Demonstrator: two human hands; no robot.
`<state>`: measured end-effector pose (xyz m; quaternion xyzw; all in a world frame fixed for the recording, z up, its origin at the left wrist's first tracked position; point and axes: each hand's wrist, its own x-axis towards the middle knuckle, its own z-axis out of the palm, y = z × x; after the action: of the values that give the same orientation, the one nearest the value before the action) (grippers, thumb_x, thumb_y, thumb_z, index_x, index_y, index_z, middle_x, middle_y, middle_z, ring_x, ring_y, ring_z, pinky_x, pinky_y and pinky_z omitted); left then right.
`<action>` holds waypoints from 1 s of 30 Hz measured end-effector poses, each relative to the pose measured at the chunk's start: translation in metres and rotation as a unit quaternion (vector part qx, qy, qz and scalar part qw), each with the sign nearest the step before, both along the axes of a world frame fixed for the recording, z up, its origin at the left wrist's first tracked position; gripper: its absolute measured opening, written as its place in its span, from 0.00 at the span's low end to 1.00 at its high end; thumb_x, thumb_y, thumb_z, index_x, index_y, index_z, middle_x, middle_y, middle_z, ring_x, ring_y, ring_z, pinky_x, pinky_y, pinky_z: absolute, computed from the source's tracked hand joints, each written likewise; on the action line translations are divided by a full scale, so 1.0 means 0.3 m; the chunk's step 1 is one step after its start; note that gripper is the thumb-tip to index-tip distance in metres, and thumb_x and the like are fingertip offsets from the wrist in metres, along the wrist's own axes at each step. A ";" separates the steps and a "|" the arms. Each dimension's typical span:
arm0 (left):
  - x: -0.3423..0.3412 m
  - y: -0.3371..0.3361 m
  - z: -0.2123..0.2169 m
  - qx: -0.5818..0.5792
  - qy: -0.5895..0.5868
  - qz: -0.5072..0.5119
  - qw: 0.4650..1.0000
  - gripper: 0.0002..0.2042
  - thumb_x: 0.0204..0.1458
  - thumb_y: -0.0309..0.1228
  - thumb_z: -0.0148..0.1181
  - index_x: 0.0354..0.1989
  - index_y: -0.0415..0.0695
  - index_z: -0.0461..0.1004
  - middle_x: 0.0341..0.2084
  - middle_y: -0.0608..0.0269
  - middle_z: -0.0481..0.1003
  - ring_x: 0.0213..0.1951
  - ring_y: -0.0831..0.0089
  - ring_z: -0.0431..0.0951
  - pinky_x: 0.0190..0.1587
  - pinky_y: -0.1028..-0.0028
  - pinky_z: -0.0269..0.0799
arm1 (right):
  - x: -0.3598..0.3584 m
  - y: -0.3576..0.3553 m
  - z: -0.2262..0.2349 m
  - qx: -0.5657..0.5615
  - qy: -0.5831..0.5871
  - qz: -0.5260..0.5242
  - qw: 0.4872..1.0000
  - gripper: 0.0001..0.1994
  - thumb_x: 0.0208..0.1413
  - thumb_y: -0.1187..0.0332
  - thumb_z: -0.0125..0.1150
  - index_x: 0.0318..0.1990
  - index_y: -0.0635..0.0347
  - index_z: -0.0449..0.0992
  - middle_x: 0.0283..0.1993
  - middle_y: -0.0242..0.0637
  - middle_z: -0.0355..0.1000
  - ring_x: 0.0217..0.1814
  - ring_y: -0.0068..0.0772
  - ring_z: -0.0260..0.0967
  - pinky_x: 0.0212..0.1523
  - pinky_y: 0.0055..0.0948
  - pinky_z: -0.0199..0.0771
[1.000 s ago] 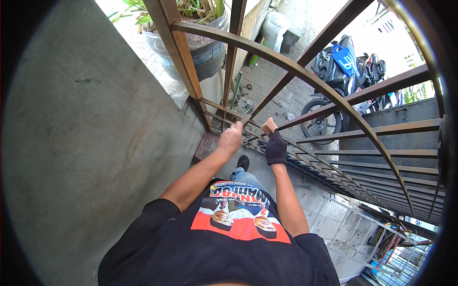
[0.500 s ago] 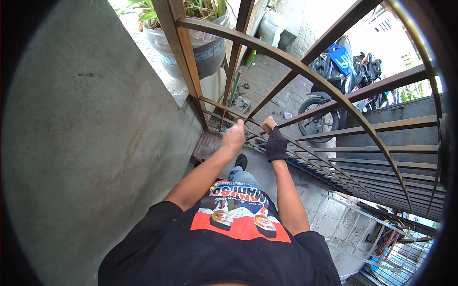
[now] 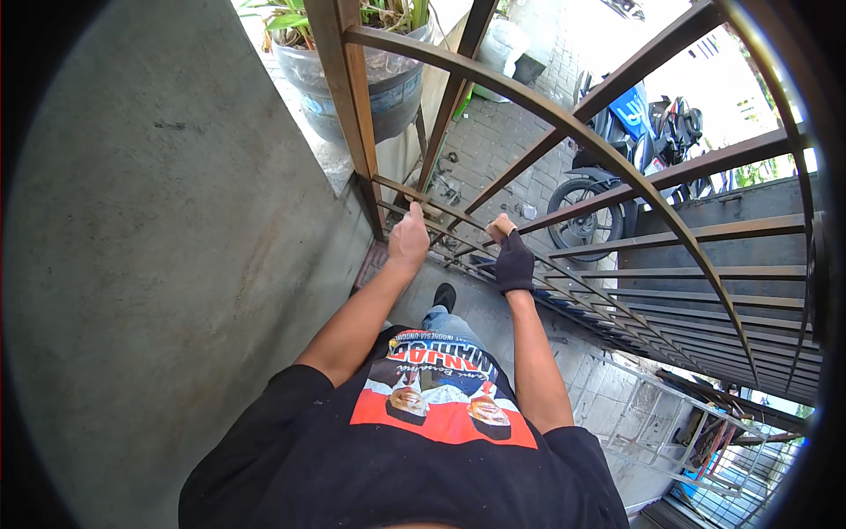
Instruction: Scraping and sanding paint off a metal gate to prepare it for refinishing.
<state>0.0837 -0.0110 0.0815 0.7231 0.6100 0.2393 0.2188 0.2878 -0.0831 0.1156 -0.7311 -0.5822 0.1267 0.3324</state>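
While both arms reach toward the centre of the frame, the left hand (image 3: 408, 240) and the right hand (image 3: 513, 257) sit on the brown metal gate (image 3: 564, 119), much as they did a second ago; the main difference is that the gate, the plant pot (image 3: 352, 84) and the motorbike (image 3: 617, 154) have slid slightly toward the upper part of the frame. That reads as a small shift of the head or body rather than a new grip, so the work at the gate looks little advanced.

The left hand is bare and closed around a thin bar at centre frame. The right hand wears a dark fingerless glove and appears clenched on the neighbouring bar, though the fingers are too small to be sure.

Room is tight. A grey concrete wall (image 3: 159, 264) fills the whole left side, just beside the left arm. The gate's curved top bar sweeps from upper centre down to the lower right, and its horizontal slats crowd the right side. Open ground, a paved yard (image 3: 493, 141), lies beyond the bars in the upper middle; a strip of floor (image 3: 493, 309) runs below the hands.
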 end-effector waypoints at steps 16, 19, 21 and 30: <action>0.053 -0.054 -0.020 0.036 0.071 -0.064 0.995 0.06 0.53 0.23 0.46 0.39 0.41 0.61 0.24 0.48 0.73 0.25 0.52 0.79 0.26 0.60 0.77 | -0.007 0.018 -0.033 0.023 -0.001 -0.008 1.000 0.12 0.60 0.72 0.49 0.49 0.48 0.73 0.42 0.49 0.74 0.45 0.54 0.72 0.39 0.42 0.74; 0.107 -0.090 -0.034 0.039 0.038 -0.108 0.993 0.06 0.52 0.22 0.46 0.39 0.40 0.61 0.25 0.46 0.74 0.26 0.49 0.79 0.27 0.57 0.77 | 0.003 0.028 -0.030 0.056 0.010 0.000 0.998 0.13 0.59 0.71 0.48 0.49 0.47 0.73 0.40 0.50 0.74 0.42 0.55 0.72 0.37 0.45 0.73; 0.050 -0.051 -0.017 0.009 0.049 -0.058 0.997 0.06 0.52 0.22 0.46 0.38 0.40 0.61 0.25 0.45 0.74 0.26 0.48 0.79 0.27 0.57 0.76 | 0.012 0.014 -0.031 -0.019 -0.024 -0.022 0.999 0.13 0.59 0.71 0.48 0.50 0.46 0.72 0.40 0.50 0.74 0.42 0.56 0.72 0.36 0.45 0.73; 0.063 -0.046 -0.033 0.056 0.013 -0.103 0.993 0.06 0.52 0.22 0.45 0.38 0.40 0.61 0.22 0.46 0.74 0.26 0.46 0.78 0.28 0.54 0.74 | -0.004 0.021 -0.002 0.014 -0.012 0.003 1.000 0.12 0.60 0.72 0.47 0.49 0.49 0.72 0.41 0.46 0.76 0.43 0.54 0.73 0.38 0.42 0.74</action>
<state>0.1025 -0.0248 0.0717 0.7963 0.5207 0.2395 0.1934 0.2867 -0.0768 0.1150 -0.7263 -0.5901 0.1107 0.3346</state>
